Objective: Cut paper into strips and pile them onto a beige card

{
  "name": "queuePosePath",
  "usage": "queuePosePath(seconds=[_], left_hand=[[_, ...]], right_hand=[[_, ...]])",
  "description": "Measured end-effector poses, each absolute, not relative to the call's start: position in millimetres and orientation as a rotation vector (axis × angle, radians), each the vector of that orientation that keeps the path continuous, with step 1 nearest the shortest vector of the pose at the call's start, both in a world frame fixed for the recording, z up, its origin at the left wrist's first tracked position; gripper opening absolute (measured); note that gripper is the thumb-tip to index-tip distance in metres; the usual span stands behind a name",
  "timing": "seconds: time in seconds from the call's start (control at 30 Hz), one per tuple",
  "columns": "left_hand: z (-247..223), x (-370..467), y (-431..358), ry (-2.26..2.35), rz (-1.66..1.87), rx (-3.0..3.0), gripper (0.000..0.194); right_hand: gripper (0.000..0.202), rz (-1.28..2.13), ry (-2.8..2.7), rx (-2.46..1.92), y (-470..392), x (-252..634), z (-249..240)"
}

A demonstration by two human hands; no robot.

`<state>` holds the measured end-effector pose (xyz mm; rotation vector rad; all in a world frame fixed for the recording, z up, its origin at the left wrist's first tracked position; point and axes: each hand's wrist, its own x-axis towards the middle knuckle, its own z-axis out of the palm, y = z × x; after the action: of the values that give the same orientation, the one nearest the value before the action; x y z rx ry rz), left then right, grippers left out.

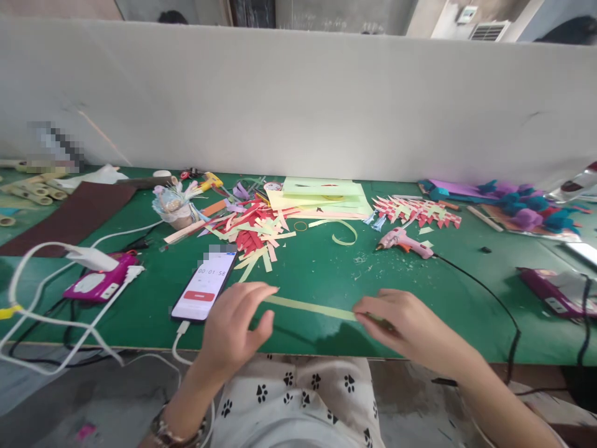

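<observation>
A narrow pale yellow-green paper strip (pixel 312 307) stretches between my hands above the green table. My right hand (pixel 396 320) pinches the strip's right end between thumb and fingers. At the other end, my left hand (pixel 237 323) has its thumb apart from its outstretched fingers. The strip's left end lies by those fingertips; whether they touch it I cannot tell. Just beyond sits a heap of red, pink and pale green paper strips (pixel 252 230). A curled pale green strip (pixel 347 233) lies farther back, left of a pink glue gun (pixel 405 242).
A phone showing a timer (pixel 204 285) lies left of my left hand. Cables run from a magenta power strip (pixel 100 277). Folded red-and-white paper pieces (pixel 417 211) and pale paper sheets (pixel 321 196) lie at the back, before a white partition (pixel 298 106). Another power strip (pixel 555 292) is at right.
</observation>
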<state>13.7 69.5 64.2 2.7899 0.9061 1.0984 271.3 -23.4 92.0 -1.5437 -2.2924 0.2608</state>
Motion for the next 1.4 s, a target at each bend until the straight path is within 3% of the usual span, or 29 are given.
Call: queuePosePath(seconds=[0.17, 0.43, 0.7, 0.9, 1.1, 1.2, 1.4], left_hand=[[64, 48, 58, 0.544, 0.801, 2.807, 0.026], [61, 50, 57, 0.538, 0.592, 2.662, 0.031], [65, 55, 60, 0.497, 0.485, 2.628, 0.037], [72, 31, 74, 0.642, 0.462, 2.549, 0.037], [73, 25, 77, 0.699, 0.338, 2.64, 0.038], [70, 36, 74, 0.622, 0.315, 2.678, 0.037], [73, 53, 69, 0.55, 0.355, 2.707, 0.029]], right_hand=[[0.019, 0.101, -2.294, -1.354, -12, 249, 88], [0.019, -0.189, -2.319, -1.382, -7, 244, 76], [0.015, 0.006, -2.273, -1.269, -1, 241, 62], [0.018, -0.047, -2.22, -1.427, -8, 283, 57], [0.019, -0.363, -2.071, -1.691, -14, 315, 59], [0.012, -0.262, -2.133, -1.582, -11, 293, 68], [0.027, 0.021, -2.401, -1.363, -1, 246, 77]])
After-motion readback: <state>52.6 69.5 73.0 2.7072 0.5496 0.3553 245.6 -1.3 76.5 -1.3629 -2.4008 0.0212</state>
